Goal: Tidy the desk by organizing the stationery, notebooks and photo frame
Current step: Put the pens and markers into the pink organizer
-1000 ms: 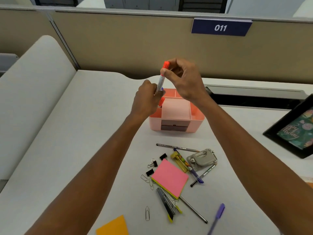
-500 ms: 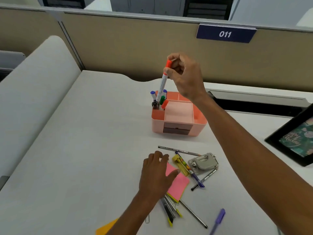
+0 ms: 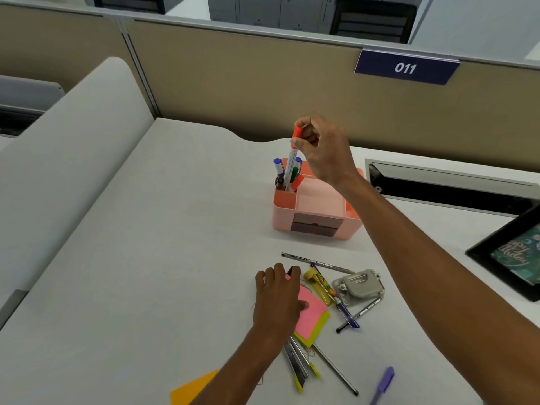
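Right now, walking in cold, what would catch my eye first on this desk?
The right hand, raised over the pink organizer at the back of the desk, pinches an orange-capped marker upright, its lower end among the other markers there. Nearer, the left hand rests on pink sticky notes in a scatter of pens, and a black photo frame sits at the right edge.

a beige partition (image 3: 248,83) runs across the back, with a dark blue sign (image 3: 406,67) reading 011 fixed near its top edge. below the sign lies a long dark cable slot (image 3: 455,197) with a pale lid. a white curved side panel (image 3: 73,135) stands at the left, and black chairs (image 3: 371,21) and grey cabinets (image 3: 263,10) show beyond the partition.
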Motion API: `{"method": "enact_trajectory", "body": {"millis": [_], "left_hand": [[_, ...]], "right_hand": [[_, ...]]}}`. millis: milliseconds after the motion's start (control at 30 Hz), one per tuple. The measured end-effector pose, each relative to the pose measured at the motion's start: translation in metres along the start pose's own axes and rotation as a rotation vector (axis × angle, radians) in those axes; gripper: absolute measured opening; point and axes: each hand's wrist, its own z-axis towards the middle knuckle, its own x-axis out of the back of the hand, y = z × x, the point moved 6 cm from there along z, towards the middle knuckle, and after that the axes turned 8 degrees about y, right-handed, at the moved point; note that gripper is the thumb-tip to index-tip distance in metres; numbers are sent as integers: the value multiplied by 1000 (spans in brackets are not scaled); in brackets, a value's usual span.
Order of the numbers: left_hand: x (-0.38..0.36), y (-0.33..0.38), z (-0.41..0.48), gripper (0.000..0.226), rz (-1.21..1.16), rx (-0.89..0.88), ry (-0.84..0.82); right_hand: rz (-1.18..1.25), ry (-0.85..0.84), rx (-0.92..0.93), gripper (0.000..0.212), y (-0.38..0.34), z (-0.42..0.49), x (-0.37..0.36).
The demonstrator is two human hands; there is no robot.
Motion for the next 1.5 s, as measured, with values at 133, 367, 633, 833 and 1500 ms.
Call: {"method": "enact_trajectory", "body": {"millis": [133,367,633,833,1500], "left_hand": [[-1,-9,4,60,-29,11,-75],[7,-17,-7,60,-92,-61,-121],[12,-23,-14,30,-169,-92,-98],[20,-8,0,27,-336,-121,96],[94,-61,191,25,-431,-86,483]], "right_hand": [[-23,-54,1,20,0,-4,-8],[-88,-100,24,17,-2,-3,-5],[-159,-126,-8,15,-4,-3,-5],[-235,-205,32,15,-16,-4,-3],[-123,-74,-5,15,0,3,19]]}}
